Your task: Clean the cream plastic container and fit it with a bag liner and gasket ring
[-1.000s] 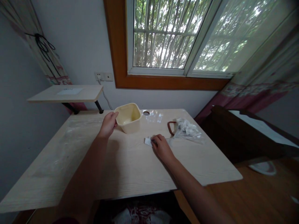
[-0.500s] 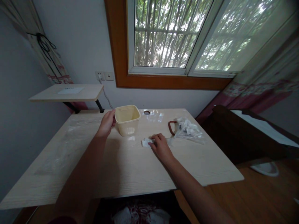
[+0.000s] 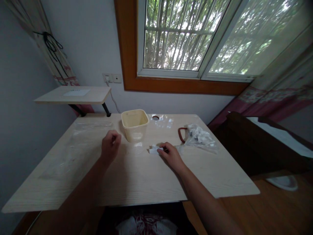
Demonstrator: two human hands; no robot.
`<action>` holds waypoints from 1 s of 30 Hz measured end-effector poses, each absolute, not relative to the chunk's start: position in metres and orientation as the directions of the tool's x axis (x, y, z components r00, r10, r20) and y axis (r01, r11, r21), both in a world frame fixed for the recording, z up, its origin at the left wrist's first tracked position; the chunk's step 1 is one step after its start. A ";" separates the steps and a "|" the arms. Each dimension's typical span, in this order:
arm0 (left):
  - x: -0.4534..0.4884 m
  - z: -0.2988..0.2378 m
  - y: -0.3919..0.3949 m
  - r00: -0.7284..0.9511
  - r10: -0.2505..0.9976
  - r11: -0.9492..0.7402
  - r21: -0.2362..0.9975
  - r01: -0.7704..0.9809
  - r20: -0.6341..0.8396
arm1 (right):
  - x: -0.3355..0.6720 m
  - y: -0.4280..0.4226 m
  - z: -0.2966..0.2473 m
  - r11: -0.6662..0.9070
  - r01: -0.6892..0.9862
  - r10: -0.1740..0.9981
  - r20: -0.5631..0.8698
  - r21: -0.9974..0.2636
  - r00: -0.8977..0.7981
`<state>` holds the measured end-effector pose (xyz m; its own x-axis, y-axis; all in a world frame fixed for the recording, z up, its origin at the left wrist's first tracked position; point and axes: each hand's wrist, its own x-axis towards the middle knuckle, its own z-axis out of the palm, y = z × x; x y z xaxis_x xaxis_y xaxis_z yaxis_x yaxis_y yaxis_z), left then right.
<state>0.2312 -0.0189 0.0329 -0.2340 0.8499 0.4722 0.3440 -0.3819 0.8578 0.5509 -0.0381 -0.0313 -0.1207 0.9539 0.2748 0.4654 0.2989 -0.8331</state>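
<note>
Two bare hands are reaching out over a pale wooden table below a window. The right hand is lying low on the tabletop, its fingertips touching the right end of a small white piece that is lying flat near the table's middle. Whether the fingers are pinching it or only pressing on it cannot be told. The left hand is hovering just above the table, curled into a loose fist and holding nothing that shows, near a cream plastic basket but apart from it.

The white piece is looking thin, flat and very light, perhaps paper or a small packet; what it is cannot be told. Lying flush on smooth wood, it is likely sliding easily under a finger, so lifting one edge and pinching it there between thumb and forefinger seems the best hold.

The basket is standing upright and open behind the two hands. To the right, a crumpled clear plastic bag is lying beside a reddish-brown loop.
</note>
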 end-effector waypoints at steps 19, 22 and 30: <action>0.254 -0.024 -0.025 0.641 0.646 -0.760 0.430 0.488 0.414 | 0.538 -0.046 -0.024 0.661 0.456 0.742 0.430 -0.596 -0.515; 0.260 -0.023 -0.025 0.673 0.621 -0.779 0.407 0.476 0.402 | 0.537 -0.048 -0.019 0.647 0.449 0.752 0.420 -0.617 -0.507; 0.269 -0.029 -0.020 0.747 0.545 -0.838 0.283 0.467 0.381 | 0.536 -0.049 -0.021 0.635 0.428 0.757 0.409 -0.644 -0.509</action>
